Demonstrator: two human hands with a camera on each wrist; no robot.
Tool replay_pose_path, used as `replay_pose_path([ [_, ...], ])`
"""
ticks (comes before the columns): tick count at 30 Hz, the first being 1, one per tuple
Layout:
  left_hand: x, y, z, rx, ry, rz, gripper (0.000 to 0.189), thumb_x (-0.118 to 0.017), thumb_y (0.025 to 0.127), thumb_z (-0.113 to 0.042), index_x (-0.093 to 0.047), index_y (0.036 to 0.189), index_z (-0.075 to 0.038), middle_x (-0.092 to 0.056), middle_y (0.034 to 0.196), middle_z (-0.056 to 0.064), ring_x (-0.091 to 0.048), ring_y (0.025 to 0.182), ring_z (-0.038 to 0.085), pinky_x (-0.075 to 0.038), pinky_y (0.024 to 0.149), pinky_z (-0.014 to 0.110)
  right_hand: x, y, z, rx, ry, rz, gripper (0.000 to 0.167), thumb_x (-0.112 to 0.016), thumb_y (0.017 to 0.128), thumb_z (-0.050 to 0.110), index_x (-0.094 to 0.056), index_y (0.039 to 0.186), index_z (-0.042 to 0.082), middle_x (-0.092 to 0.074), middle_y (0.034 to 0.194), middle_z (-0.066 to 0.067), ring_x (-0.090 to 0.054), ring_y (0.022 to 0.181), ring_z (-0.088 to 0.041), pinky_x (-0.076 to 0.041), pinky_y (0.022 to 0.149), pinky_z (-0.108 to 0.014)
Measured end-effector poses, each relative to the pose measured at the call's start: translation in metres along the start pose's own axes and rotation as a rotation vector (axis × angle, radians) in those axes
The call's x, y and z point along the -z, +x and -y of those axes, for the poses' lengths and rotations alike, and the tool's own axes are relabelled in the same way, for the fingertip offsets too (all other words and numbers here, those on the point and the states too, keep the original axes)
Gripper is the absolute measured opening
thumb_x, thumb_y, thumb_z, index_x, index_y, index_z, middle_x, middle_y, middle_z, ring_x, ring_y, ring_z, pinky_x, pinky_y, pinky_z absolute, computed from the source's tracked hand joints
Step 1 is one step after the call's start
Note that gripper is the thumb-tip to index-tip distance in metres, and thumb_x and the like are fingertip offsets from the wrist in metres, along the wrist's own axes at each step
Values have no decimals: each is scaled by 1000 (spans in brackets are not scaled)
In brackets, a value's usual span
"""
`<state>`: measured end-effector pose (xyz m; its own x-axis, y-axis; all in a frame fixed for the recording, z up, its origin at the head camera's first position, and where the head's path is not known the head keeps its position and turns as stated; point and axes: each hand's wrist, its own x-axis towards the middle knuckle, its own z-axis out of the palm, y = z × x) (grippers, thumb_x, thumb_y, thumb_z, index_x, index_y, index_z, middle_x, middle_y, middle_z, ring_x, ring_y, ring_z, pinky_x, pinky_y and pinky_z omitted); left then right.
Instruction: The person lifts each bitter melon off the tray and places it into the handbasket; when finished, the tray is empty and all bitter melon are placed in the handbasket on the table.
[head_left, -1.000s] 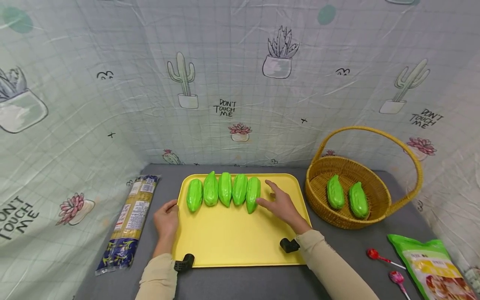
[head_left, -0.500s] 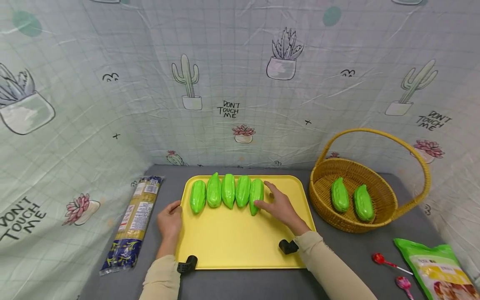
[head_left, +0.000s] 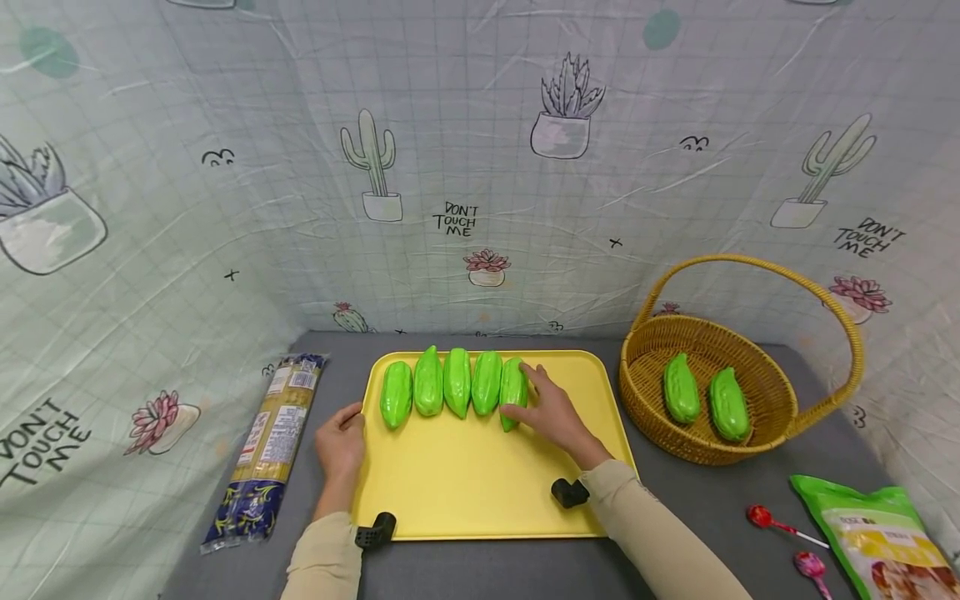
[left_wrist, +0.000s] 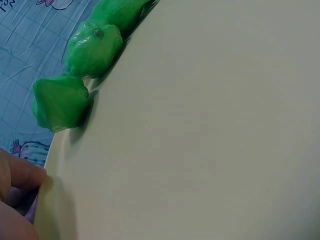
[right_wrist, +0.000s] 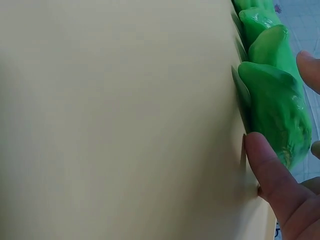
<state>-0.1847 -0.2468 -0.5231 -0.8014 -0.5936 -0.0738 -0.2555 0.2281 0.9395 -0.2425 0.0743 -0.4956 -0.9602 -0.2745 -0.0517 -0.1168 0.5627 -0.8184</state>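
Observation:
Several glossy green, ridged fruits that look like star fruits stand in a row at the back of a yellow tray (head_left: 450, 492). My right hand (head_left: 555, 417) is at the rightmost star fruit (head_left: 513, 387), thumb by its near end and index finger by its far end. In the right wrist view the thumb (right_wrist: 265, 160) lies against this star fruit's side, the fingers spread apart. My left hand (head_left: 341, 446) rests against the tray's left rim, fingers loosely bent. Close by is the leftmost star fruit (head_left: 396, 396). In the left wrist view a fingertip (left_wrist: 35, 175) touches the rim.
A wicker basket (head_left: 637, 417) with a tall handle holds two more green fruits, right of the tray. A spaghetti pack (head_left: 266, 450) lies at left. Two lollipops (head_left: 760, 516) and a green snack bag (head_left: 877, 533) lie at front right. A patterned cloth (head_left: 480, 167) hangs behind.
My right hand has moved slightly left, its fingers coming up to the rightmost star fruit. The left hand stays at the tray rim. The head view has shifted a little.

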Motion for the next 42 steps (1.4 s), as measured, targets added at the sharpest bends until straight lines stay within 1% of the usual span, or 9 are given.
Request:
replay_pose_path([
  [5,-1,1,2,-9,-14,-9,31,-54,102,-5,-69,127,5,-68,125,30,-64,115,38,-41,71,7,-3,1,0,-8,-17,7,89,-79,90,35,-31,162,13,-16,169,-24,-16,157,-42,-30,120,-62],
  [15,-1,-1,0,-7,-22,-6,31,-54,103,-6,-69,128,4,-67,126,30,-64,115,38,-39,69,4,-5,1,2,10,-9,9,87,-79,90,31,-32,162,14,-15,170,-23,-20,156,-42,-31,120,-61],
  [18,0,0,1,-10,-13,-5,31,-54,104,-7,-69,129,3,-67,126,29,-63,116,38,-43,72,9,-6,0,2,15,-13,10,85,-79,91,29,-34,161,15,-16,170,-22,-23,155,-43,-32,120,-60],
  [22,0,-1,0,-21,-19,-13,30,-54,103,-6,-69,127,4,-68,124,29,-64,112,37,-50,83,25,-6,0,2,21,-17,7,83,-79,91,27,-35,160,15,-17,170,-22,-26,154,-42,-33,120,-59],
  [24,-1,-1,-1,-25,-22,-29,29,-55,101,-5,-71,124,4,-70,119,28,-66,108,35,-52,84,31,-6,-1,2,24,-17,5,83,-79,91,26,-36,160,14,-18,169,-22,-27,154,-43,-33,120,-58],
  [27,-1,-2,-1,-22,-25,-30,29,-55,101,-5,-71,124,5,-70,118,28,-66,107,35,-52,84,33,-6,-1,1,27,-19,-1,83,-80,90,26,-36,160,14,-19,169,-22,-27,154,-42,-34,120,-57],
  [30,0,-2,-1,-14,-16,-8,30,-53,103,-5,-70,127,4,-68,123,29,-64,113,37,-50,82,25,-6,-2,1,30,-20,-9,83,-80,90,25,-37,159,13,-21,169,-21,-27,154,-41,-34,120,-57],
  [35,1,-2,0,-7,-16,1,30,-54,103,-7,-69,128,4,-67,126,29,-63,115,37,-41,70,6,-7,-3,0,35,-24,-19,82,-81,90,26,-38,159,12,-22,168,-22,-29,153,-40,-35,119,-56],
  [42,0,-1,1,-7,-21,-9,30,-55,103,-7,-70,127,3,-68,124,29,-64,114,36,-40,69,5,-6,-5,-1,45,-36,-34,83,-81,89,28,-38,159,10,-24,168,-22,-32,152,-40,-39,117,-55],
])
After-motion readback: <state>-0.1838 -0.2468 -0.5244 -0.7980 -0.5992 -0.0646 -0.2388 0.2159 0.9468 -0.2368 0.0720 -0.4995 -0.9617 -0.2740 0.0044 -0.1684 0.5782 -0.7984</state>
